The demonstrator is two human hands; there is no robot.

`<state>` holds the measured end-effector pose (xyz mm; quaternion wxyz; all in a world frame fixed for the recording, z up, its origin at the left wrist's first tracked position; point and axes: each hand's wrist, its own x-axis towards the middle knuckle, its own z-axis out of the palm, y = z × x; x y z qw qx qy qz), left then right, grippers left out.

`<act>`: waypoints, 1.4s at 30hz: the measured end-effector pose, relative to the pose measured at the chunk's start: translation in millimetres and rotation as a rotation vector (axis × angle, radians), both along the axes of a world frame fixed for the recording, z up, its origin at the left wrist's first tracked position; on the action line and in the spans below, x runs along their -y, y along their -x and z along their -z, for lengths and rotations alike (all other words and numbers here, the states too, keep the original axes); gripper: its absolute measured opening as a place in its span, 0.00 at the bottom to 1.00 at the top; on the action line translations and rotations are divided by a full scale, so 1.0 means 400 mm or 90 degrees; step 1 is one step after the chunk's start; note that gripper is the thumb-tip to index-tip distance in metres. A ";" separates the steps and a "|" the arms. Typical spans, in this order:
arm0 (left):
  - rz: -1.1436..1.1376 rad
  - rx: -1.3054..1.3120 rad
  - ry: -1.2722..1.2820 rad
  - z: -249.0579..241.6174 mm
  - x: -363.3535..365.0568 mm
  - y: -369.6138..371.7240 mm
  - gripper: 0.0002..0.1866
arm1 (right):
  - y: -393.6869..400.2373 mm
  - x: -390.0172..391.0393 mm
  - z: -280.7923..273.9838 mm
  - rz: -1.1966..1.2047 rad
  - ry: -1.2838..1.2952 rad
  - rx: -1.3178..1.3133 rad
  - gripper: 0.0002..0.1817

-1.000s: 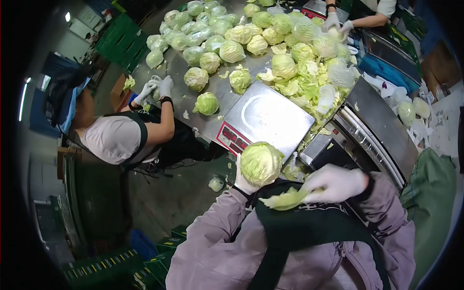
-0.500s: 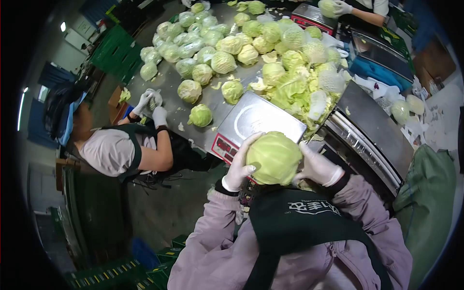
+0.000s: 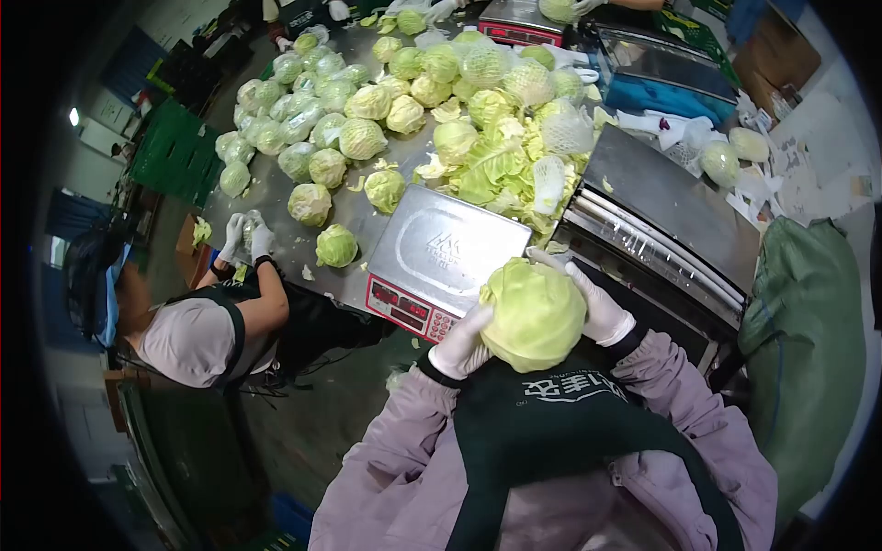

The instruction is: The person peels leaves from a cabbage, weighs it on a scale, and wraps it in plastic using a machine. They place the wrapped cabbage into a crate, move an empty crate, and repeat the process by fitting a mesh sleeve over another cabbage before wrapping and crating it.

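Held cabbage (image 3: pixel 533 315): I see it pale green and round, in front of the worker's chest, just off the near right corner of the scale.
Left hand (image 3: pixel 465 343): gloved in white, its fingers gripping the cabbage's left side.
Right hand (image 3: pixel 599 308): also gloved, curled around the upper right side of the same cabbage, gripping it.
Dark apron (image 3: pixel 570 427): below the cabbage, white lettering near its top, over a pale purple jacket (image 3: pixel 386 459).
Scale (image 3: pixel 447 246): just beyond the hands, a silver plate with a red front panel, lit digits and a keypad.
Loose leaves (image 3: pixel 501 165): I make out a heap past the scale, with a white foam net (image 3: pixel 548 184) lying on it.
Table (image 3: pixel 276 197): metal, bearing cabbages spread to the left of and beyond the scale, many in nets or clear wrap.
Roller machine (image 3: pixel 663 220): right of the scale, with long pale rollers along its near side.
Green sack (image 3: pixel 804 340): at my far right, beside the machine.
Co-worker (image 3: pixel 197 331): at my left by the table edge, gloved hands together around something I cannot make out.
Second scale (image 3: pixel 524 20): at the table's far side, near another person's gloved hand.
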<state>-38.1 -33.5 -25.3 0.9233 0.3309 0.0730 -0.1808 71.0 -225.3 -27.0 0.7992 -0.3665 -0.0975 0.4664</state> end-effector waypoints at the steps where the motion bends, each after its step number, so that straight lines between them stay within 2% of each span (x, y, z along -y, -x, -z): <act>1: 0.042 0.099 -0.077 -0.021 0.008 0.004 0.40 | -0.007 0.011 -0.007 0.008 0.004 -0.001 0.32; 2: 0.071 0.133 -0.049 -0.022 0.007 0.005 0.45 | -0.017 0.021 -0.017 -0.026 0.010 0.005 0.33; 3: 0.075 0.132 -0.046 -0.018 0.010 -0.004 0.45 | -0.023 0.029 -0.023 -0.062 0.016 0.011 0.33; 4: 0.063 0.062 0.081 -0.011 0.008 -0.019 0.44 | -0.026 0.026 -0.021 -0.054 0.045 0.116 0.32; 5: 0.049 -0.008 0.206 0.000 0.005 -0.029 0.43 | -0.021 0.024 -0.018 -0.053 0.044 0.117 0.32; 6: 0.020 -0.012 0.135 0.032 0.022 -0.021 0.39 | -0.015 0.020 -0.016 -0.038 0.156 0.306 0.30; 7: 0.021 -0.010 0.133 0.045 0.023 -0.014 0.39 | -0.005 0.016 -0.016 -0.020 0.269 0.492 0.28; 8: 0.057 -0.007 0.091 0.060 0.024 -0.003 0.36 | 0.013 0.013 -0.027 0.010 0.297 0.471 0.23; 9: 0.093 -0.003 0.048 0.073 0.023 0.004 0.34 | 0.014 0.022 -0.031 0.009 0.296 0.470 0.23; 11: 0.119 -0.038 0.068 0.036 0.009 0.013 0.34 | 0.019 0.043 -0.049 0.041 0.311 0.624 0.19; 12: 0.128 -0.039 0.047 0.023 0.001 0.018 0.35 | 0.036 0.058 -0.072 0.056 0.283 0.528 0.15; 15: 0.144 0.032 0.018 0.027 -0.010 0.010 0.39 | 0.060 0.091 -0.159 -0.028 0.257 0.580 0.13; 17: 0.175 0.095 -0.097 -0.005 -0.016 0.004 0.41 | 0.061 0.099 -0.168 -0.035 0.247 0.593 0.10; 19: 0.184 0.105 -0.093 -0.014 -0.021 -0.006 0.43 | 0.057 0.098 -0.180 -0.104 0.319 0.369 0.07; 20: 0.210 0.100 -0.121 -0.016 -0.024 -0.012 0.45 | 0.056 0.091 -0.184 -0.069 0.289 0.359 0.06; 22: 0.246 0.095 -0.155 -0.036 -0.028 -0.021 0.48 | 0.032 0.099 -0.155 -0.134 0.239 0.358 0.07; 24: 0.245 0.102 -0.150 -0.025 -0.029 -0.016 0.49 | 0.020 0.109 -0.156 -0.176 0.221 0.333 0.07; 26: 0.243 0.109 -0.144 -0.030 -0.028 -0.011 0.49 | 0.014 0.121 -0.174 -0.327 0.156 0.270 0.09; 29: 0.225 0.098 -0.121 -0.041 -0.035 0.009 0.51 | 0.005 0.146 -0.197 -0.413 0.158 0.313 0.10; 33: 0.156 0.088 -0.060 -0.001 -0.050 0.061 0.54 | -0.011 0.187 -0.177 -0.454 0.091 0.346 0.12; 35: 0.077 0.056 0.019 0.006 -0.045 0.087 0.54 | -0.004 0.183 -0.180 -0.462 0.104 0.357 0.11; 37: 0.061 0.037 0.014 0.004 -0.044 0.101 0.56 | 0.011 0.158 -0.184 -0.470 0.167 0.308 0.11; 38: 0.054 0.037 0.027 0.002 -0.043 0.105 0.56 | 0.035 0.138 -0.174 -0.348 0.113 0.417 0.10; 41: 0.040 0.040 0.041 0.021 -0.040 0.119 0.56 | 0.062 0.086 -0.169 -0.133 0.100 0.843 0.13; 42: 0.032 0.035 0.035 0.030 -0.041 0.124 0.55 | 0.071 0.079 -0.168 -0.133 0.099 0.842 0.13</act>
